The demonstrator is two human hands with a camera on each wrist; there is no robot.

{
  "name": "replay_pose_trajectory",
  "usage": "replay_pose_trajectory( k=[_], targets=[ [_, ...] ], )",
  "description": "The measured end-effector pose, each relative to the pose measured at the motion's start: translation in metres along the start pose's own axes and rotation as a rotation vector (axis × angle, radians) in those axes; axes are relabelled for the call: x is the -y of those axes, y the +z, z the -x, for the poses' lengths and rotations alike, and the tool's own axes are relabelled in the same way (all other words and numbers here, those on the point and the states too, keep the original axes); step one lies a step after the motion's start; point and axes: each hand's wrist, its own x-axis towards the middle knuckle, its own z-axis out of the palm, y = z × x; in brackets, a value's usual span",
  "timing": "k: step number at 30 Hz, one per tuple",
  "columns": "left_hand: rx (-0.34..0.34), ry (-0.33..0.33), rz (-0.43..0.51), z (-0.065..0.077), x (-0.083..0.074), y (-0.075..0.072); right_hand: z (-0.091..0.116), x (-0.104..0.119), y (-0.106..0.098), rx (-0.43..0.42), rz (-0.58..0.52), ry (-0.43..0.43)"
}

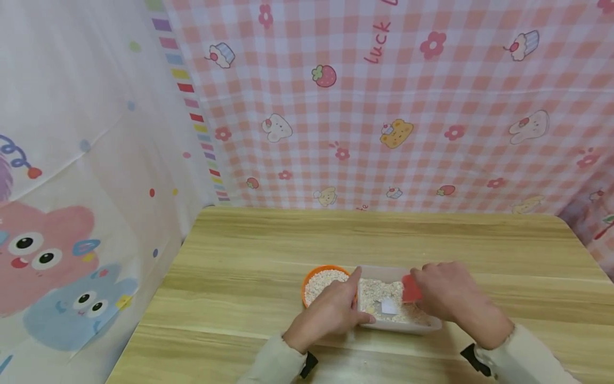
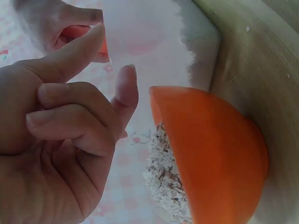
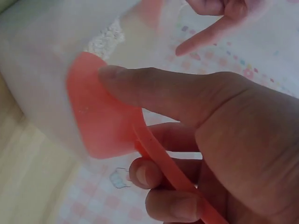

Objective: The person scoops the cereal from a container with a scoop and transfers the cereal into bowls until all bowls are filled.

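A translucent white plastic box (image 1: 408, 327) stands on the table, with pale flakes like oats (image 1: 376, 290) spread over its bottom and a small white patch (image 1: 389, 306) among them. My left hand (image 1: 336, 306) spans the box's left end, thumb at the near corner and a finger at the far one. Its other fingers are curled in the left wrist view. My right hand (image 1: 448, 290) grips a red plastic scoop (image 3: 105, 112) by its handle, thumb laid along the blade. The blade is inside the box's right part. Left of the box, partly behind my left hand, sits an orange bowl (image 2: 219, 154) full of similar flakes.
The wood-grain table (image 1: 249, 250) extends around the box and bowl. A pink checked cloth (image 1: 297, 154) hangs behind its far edge, and a white cartoon cloth (image 1: 120, 176) hangs on the left. Some crumbs (image 2: 247, 29) lie on the tabletop.
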Motion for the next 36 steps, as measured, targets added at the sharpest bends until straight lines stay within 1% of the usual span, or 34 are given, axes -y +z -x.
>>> replay_pose_trajectory(
  k=[5, 9, 12, 15, 19, 23, 27, 31, 33, 36],
  targets=[
    [0.015, 0.005, -0.016, -0.005, 0.000, 0.000, -0.002, -0.003, 0.006, 0.024, -0.051, -0.026],
    [0.030, -0.022, -0.022, -0.010, 0.002, -0.002, -0.004, -0.007, 0.010, 0.025, -0.087, -0.042],
    [0.042, -0.051, -0.024, -0.011, 0.002, -0.004, -0.006, -0.008, 0.014, 0.008, -0.138, -0.052],
    [0.046, -0.051, -0.014, -0.011, 0.002, -0.005, -0.008, -0.007, 0.019, -0.020, -0.192, -0.067],
    [0.048, -0.046, 0.001, -0.012, 0.002, -0.006, -0.012, -0.003, 0.026, -0.052, -0.229, -0.073],
    [0.055, -0.061, -0.005, -0.013, 0.001, -0.006, -0.016, 0.005, 0.034, -0.065, -0.278, -0.073],
    [0.059, -0.073, -0.019, -0.014, 0.000, -0.005, -0.019, 0.010, 0.042, -0.128, -0.291, -0.130],
    [0.053, -0.078, -0.022, -0.014, -0.001, -0.005, -0.020, 0.007, 0.049, -0.203, -0.285, -0.192],
    [0.052, -0.081, -0.019, -0.013, -0.001, -0.005, -0.019, 0.005, 0.052, -0.211, -0.302, -0.211],
    [0.049, -0.084, -0.023, -0.012, -0.001, -0.004, -0.018, 0.002, 0.054, -0.194, -0.346, -0.239]
  ],
)
